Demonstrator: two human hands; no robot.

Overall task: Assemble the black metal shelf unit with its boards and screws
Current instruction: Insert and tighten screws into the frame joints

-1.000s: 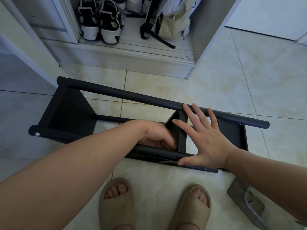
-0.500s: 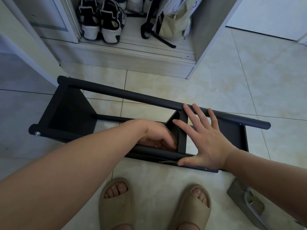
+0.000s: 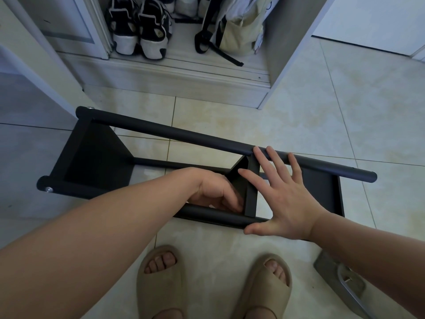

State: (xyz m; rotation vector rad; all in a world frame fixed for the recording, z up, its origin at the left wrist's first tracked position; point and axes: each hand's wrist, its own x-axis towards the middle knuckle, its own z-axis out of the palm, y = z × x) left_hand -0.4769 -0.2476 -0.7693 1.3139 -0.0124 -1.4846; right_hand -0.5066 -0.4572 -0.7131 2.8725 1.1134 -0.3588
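The black metal shelf unit [image 3: 174, 132] lies on its side on the tiled floor, with a dark board at each end and a middle board [image 3: 250, 192] between its tubes. My right hand [image 3: 282, 199] lies flat with spread fingers over the middle board's edge; its fingertips touch the far tube and its thumb touches the near tube. My left hand [image 3: 213, 192] reaches inside the frame to the left of that board, fingers curled near the near tube. What they hold is hidden. A silver screw [image 3: 48, 189] shows at the left end.
An open cupboard at the back holds black-and-white shoes [image 3: 142, 31] and a beige bag [image 3: 234, 26]. My feet in tan slippers [image 3: 161, 282] stand just in front of the shelf. A grey metal part [image 3: 340, 279] lies on the floor at the lower right.
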